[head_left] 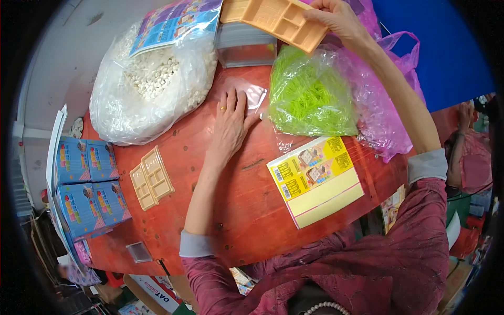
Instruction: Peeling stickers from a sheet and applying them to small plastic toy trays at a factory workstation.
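My right hand (341, 22), at the far side of the table, pinches the end of a tan compartment tray (275, 17). It is raised above a stack of clear plastic boxes (247, 50) and beside a bag of bright green plastic pieces (310, 100). My left hand (231, 122), with a ring on one finger, lies with fingers stretched out on the red table (247, 194). Its fingertips are at a clear plastic piece (254, 97) with a whitish patch. Another tan compartment tray (152, 179) lies on the table left of my left forearm.
A big clear bag of small white pieces (155, 79) stands at the far left, printed sheets (176, 23) on top. Blue printed boxes (89, 184) stand at the left edge. Yellow label sheets (317, 181) lie right of centre, below a pink plastic bag (386, 115). Another person's arm (459, 142) shows far right.
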Motion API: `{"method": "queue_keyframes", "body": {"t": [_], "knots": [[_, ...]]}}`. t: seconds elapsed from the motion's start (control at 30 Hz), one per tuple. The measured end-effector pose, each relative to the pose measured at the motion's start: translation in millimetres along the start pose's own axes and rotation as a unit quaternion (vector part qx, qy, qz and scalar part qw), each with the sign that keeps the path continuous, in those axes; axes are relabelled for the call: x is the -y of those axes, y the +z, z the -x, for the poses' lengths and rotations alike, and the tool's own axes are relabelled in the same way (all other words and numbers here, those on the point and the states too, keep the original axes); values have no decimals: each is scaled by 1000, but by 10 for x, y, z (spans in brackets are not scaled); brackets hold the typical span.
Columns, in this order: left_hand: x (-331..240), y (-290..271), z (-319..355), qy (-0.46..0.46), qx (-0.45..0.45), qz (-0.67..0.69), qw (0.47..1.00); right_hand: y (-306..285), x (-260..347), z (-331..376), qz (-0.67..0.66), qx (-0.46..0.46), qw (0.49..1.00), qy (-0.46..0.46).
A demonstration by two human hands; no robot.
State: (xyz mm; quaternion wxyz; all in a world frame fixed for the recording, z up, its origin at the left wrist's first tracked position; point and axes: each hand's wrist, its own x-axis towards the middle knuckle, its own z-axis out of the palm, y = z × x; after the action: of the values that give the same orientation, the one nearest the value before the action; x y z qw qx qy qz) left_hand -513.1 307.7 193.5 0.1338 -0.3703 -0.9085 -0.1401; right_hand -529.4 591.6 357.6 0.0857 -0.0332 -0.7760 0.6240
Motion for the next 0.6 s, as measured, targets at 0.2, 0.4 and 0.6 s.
{"method": "queue_keyframes", "body": {"t": [0.2, 0.4, 0.6], "knots": [[-254, 242, -371, -46, -57, -103, 992, -102, -341, -53, 80, -3, 995, -66], [-291, 163, -300, -73, -101, 55, 991, -98, -361, 109, 82, 42, 993, -77], [-255, 63, -223, -43, -44, 78, 995, -136, -404, 174, -21, 26, 999, -13]]}}
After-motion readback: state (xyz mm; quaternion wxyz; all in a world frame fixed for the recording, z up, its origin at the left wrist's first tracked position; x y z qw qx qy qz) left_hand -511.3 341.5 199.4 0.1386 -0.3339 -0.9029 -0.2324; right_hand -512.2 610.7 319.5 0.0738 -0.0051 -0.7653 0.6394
